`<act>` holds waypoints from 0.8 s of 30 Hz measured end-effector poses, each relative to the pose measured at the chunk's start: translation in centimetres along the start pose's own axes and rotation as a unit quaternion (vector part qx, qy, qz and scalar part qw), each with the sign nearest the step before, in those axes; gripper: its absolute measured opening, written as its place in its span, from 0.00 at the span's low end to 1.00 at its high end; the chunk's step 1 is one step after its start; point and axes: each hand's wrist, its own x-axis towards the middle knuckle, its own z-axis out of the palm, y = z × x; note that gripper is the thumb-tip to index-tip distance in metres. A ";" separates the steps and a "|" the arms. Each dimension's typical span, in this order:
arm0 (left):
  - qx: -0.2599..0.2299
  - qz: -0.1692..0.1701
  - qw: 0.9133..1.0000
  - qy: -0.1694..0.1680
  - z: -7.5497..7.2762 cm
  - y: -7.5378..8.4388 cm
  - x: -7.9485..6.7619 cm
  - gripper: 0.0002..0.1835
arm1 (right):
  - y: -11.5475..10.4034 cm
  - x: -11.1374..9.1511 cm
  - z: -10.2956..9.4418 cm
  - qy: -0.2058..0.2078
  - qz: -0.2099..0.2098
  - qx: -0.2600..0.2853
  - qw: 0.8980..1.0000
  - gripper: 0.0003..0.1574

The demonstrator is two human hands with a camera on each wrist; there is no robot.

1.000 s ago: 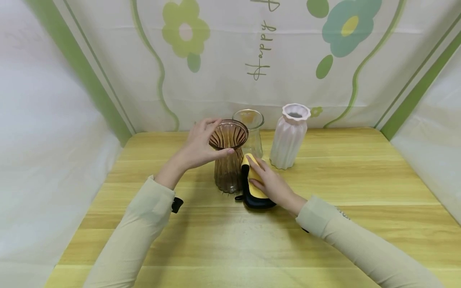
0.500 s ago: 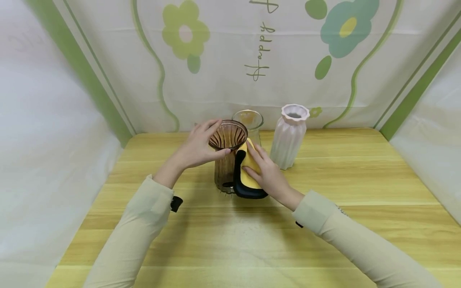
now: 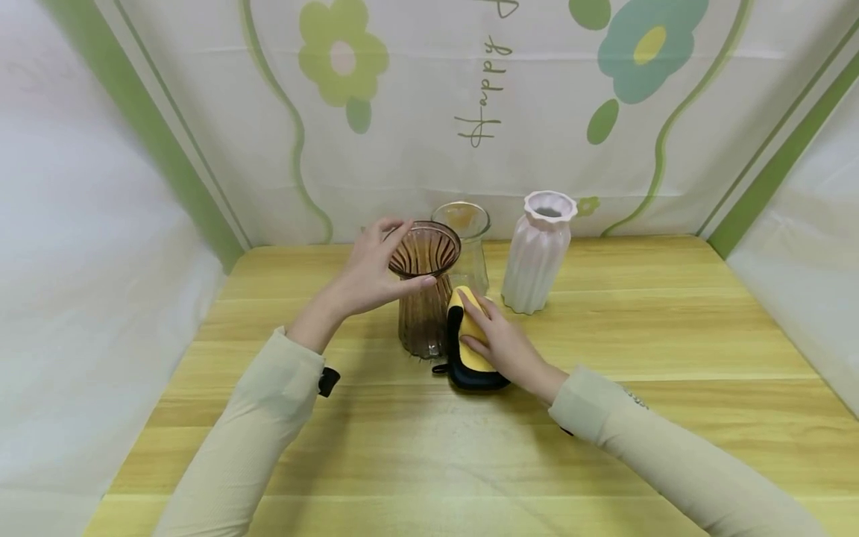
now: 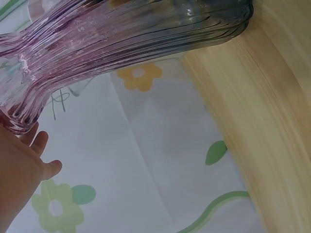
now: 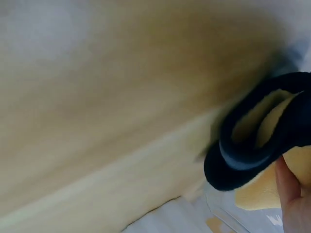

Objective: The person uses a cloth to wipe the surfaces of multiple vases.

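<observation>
In the head view, the far rim of the brown vase [image 3: 419, 317], stood upright on the wooden table [image 3: 637, 321], is grasped by the left hand [image 3: 372, 268], while a black-edged yellow cloth [image 3: 475, 359] is gripped by the right hand [image 3: 505, 341] at the vase's lower right side; a clear vase [image 3: 476, 261] is seen just beyond, and a white vase [image 3: 535, 261] farther right. In the left wrist view, that hand's fingers are seen at the brown vase's flared rim. In the right wrist view, the cloth is shown folded over, pressed by a finger.
</observation>
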 end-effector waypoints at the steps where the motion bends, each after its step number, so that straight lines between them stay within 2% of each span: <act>1: 0.001 0.001 1.000 0.003 0.0 0.0 0.0 0.51 | 0.1 -0.2 0.0 0.001 -0.002 0.001 1.000 0.44; 7: 0.011 0.007 1.000 0.006 0.0 0.0 -0.1 0.49 | -0.1 -0.1 -0.1 0.018 -0.016 0.012 1.000 0.43; 13: 0.027 0.013 1.000 -0.009 -0.6 0.1 -0.1 0.48 | -1.2 1.4 -1.0 0.070 -0.038 0.035 0.996 0.44; 18: 0.032 0.041 0.999 -0.016 -0.7 -0.1 -0.1 0.47 | -1.9 2.6 -1.8 0.109 -0.037 0.062 0.991 0.47; 21: 0.031 0.052 0.998 -0.019 -0.7 -0.2 -0.1 0.47 | -2.2 2.8 -2.1 0.114 -0.027 0.069 0.991 0.49; 24: 0.025 0.057 0.998 -0.021 -0.7 -0.2 -0.1 0.47 | -2.4 2.8 -2.3 0.095 -0.019 0.064 0.993 0.49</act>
